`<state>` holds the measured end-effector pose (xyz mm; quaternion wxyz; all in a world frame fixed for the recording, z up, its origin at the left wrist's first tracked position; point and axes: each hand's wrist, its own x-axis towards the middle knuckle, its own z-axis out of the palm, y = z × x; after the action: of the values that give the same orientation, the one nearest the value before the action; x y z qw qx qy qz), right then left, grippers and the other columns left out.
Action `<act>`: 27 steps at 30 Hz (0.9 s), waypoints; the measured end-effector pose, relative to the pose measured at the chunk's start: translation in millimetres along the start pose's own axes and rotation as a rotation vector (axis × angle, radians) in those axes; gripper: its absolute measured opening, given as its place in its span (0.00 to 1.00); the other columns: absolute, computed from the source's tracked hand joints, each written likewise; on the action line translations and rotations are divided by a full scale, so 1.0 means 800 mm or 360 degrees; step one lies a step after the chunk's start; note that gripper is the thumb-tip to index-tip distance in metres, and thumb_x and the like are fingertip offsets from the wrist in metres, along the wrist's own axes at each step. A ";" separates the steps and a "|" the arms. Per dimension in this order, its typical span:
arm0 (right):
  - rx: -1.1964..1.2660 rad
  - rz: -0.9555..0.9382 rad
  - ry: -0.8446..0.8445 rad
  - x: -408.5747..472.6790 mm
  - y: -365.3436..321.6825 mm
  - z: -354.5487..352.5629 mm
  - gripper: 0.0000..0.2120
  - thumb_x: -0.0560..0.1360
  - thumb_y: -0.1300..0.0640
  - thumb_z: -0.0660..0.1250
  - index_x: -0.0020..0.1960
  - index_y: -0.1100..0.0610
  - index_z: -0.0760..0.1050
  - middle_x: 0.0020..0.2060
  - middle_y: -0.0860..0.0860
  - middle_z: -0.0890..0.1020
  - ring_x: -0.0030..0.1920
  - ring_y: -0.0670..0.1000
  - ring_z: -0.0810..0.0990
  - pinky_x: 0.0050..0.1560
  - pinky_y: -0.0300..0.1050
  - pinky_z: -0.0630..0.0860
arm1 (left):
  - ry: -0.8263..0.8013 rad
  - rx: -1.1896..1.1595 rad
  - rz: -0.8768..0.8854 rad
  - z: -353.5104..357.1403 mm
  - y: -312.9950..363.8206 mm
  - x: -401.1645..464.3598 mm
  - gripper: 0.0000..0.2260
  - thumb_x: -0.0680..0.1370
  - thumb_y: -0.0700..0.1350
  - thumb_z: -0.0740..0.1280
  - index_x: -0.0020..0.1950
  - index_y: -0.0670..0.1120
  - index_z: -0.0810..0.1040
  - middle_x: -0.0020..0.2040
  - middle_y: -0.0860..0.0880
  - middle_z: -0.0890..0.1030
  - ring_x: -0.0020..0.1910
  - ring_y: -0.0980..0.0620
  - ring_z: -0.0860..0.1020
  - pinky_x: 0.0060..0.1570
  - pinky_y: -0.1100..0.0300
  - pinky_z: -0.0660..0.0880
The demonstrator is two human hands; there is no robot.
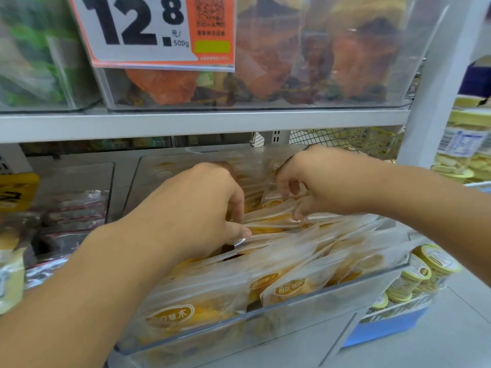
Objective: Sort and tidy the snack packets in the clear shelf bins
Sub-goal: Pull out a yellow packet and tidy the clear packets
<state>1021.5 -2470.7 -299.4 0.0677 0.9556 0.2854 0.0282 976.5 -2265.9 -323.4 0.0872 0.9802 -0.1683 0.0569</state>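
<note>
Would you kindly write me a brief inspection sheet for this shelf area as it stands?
Surface: white shelf board above the working bin.
Job's things: clear bin packed with yellow snack packets, overlapping unevenly.
Clutter: dark packets in the left neighbouring bin.
Grippers: left hand pinches packet edges; right hand pinches a packet top.
Cables: nothing seen.
Surroundings: price sign on the upper bin; yellow-lidded jars at right.
</note>
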 end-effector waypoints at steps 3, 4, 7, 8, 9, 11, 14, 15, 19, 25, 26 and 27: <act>0.0030 -0.0040 0.0007 0.005 0.006 0.005 0.19 0.70 0.53 0.75 0.59 0.46 0.76 0.51 0.42 0.78 0.41 0.42 0.70 0.37 0.35 0.66 | 0.0006 0.0007 -0.0059 0.000 0.000 0.004 0.11 0.71 0.63 0.74 0.42 0.59 0.79 0.46 0.59 0.78 0.47 0.56 0.77 0.46 0.54 0.77; 0.0061 -0.0031 -0.0005 0.006 0.009 0.006 0.19 0.71 0.56 0.74 0.60 0.46 0.76 0.51 0.42 0.78 0.41 0.41 0.71 0.36 0.32 0.65 | 0.0010 0.0001 -0.0076 0.000 0.000 0.003 0.11 0.72 0.63 0.73 0.43 0.59 0.77 0.46 0.59 0.77 0.47 0.56 0.77 0.45 0.55 0.77; 0.0139 0.0043 -0.0006 0.010 0.023 0.009 0.16 0.71 0.57 0.75 0.57 0.46 0.77 0.46 0.40 0.76 0.40 0.39 0.72 0.35 0.26 0.66 | 0.0031 -0.0009 -0.0100 0.001 -0.001 0.002 0.08 0.75 0.59 0.72 0.47 0.60 0.76 0.47 0.59 0.78 0.49 0.55 0.78 0.48 0.55 0.77; 0.0165 0.0059 0.0032 0.011 0.026 0.010 0.15 0.72 0.53 0.76 0.56 0.47 0.77 0.45 0.40 0.76 0.41 0.41 0.73 0.35 0.26 0.67 | 0.0039 0.0008 -0.0108 0.001 -0.001 0.002 0.06 0.75 0.58 0.72 0.46 0.60 0.78 0.47 0.59 0.79 0.49 0.55 0.78 0.48 0.55 0.77; 0.0199 0.0066 0.0072 0.011 0.029 0.010 0.14 0.71 0.50 0.76 0.54 0.46 0.77 0.45 0.40 0.76 0.42 0.42 0.75 0.36 0.26 0.67 | 0.0041 0.0036 -0.0116 0.001 -0.001 0.003 0.04 0.76 0.57 0.72 0.45 0.59 0.80 0.47 0.58 0.80 0.48 0.54 0.78 0.47 0.56 0.77; 0.0308 0.0064 0.0105 0.010 0.031 0.010 0.08 0.73 0.49 0.75 0.50 0.46 0.80 0.43 0.40 0.79 0.44 0.44 0.78 0.38 0.30 0.71 | 0.0021 0.0095 -0.0124 0.000 0.001 0.003 0.05 0.78 0.55 0.70 0.43 0.58 0.81 0.48 0.57 0.81 0.47 0.55 0.78 0.43 0.59 0.72; 0.0223 0.0047 0.0028 0.011 0.023 0.008 0.03 0.73 0.50 0.73 0.46 0.47 0.84 0.40 0.41 0.82 0.41 0.42 0.79 0.42 0.37 0.77 | -0.0005 0.0162 -0.0125 0.000 0.007 0.004 0.05 0.78 0.56 0.69 0.46 0.58 0.82 0.49 0.57 0.81 0.45 0.56 0.77 0.39 0.62 0.68; 0.0140 0.0057 0.0026 0.013 0.019 0.010 0.04 0.73 0.49 0.73 0.47 0.47 0.84 0.40 0.42 0.82 0.43 0.44 0.79 0.44 0.40 0.77 | -0.0009 0.0169 -0.0124 0.001 0.008 0.005 0.06 0.78 0.57 0.69 0.47 0.57 0.83 0.47 0.57 0.81 0.43 0.57 0.77 0.37 0.63 0.68; -0.0041 -0.0005 0.0202 0.027 -0.001 0.017 0.07 0.73 0.49 0.71 0.46 0.52 0.82 0.37 0.48 0.81 0.44 0.54 0.80 0.42 0.44 0.77 | -0.0011 0.0109 -0.0097 0.006 0.007 0.009 0.07 0.79 0.53 0.69 0.43 0.56 0.84 0.40 0.57 0.80 0.39 0.58 0.77 0.37 0.62 0.73; 0.0286 -0.0221 0.0382 0.047 -0.021 0.026 0.08 0.73 0.50 0.71 0.46 0.54 0.84 0.37 0.53 0.84 0.40 0.55 0.79 0.42 0.48 0.77 | 0.0093 -0.0130 -0.0028 0.008 0.002 0.008 0.08 0.78 0.53 0.71 0.38 0.57 0.81 0.37 0.59 0.80 0.40 0.57 0.79 0.44 0.54 0.79; 0.0352 -0.0196 0.0378 0.047 -0.020 0.030 0.07 0.73 0.51 0.72 0.46 0.54 0.85 0.35 0.52 0.84 0.39 0.53 0.79 0.41 0.46 0.76 | 0.0098 -0.0156 -0.0026 0.009 0.001 0.008 0.09 0.77 0.53 0.71 0.37 0.58 0.81 0.37 0.59 0.80 0.40 0.57 0.79 0.44 0.54 0.79; 0.0411 -0.0169 0.0363 0.046 -0.018 0.034 0.06 0.74 0.51 0.73 0.46 0.53 0.86 0.34 0.51 0.84 0.37 0.51 0.78 0.41 0.43 0.75 | 0.0095 -0.0172 -0.0025 0.009 0.000 0.008 0.09 0.77 0.53 0.71 0.37 0.58 0.81 0.36 0.59 0.80 0.39 0.57 0.79 0.45 0.53 0.79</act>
<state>1046.8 -2441.5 -327.8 -0.0869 0.9306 0.3424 0.0959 982.8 -2269.6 -329.7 0.1455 0.9732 -0.1607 0.0763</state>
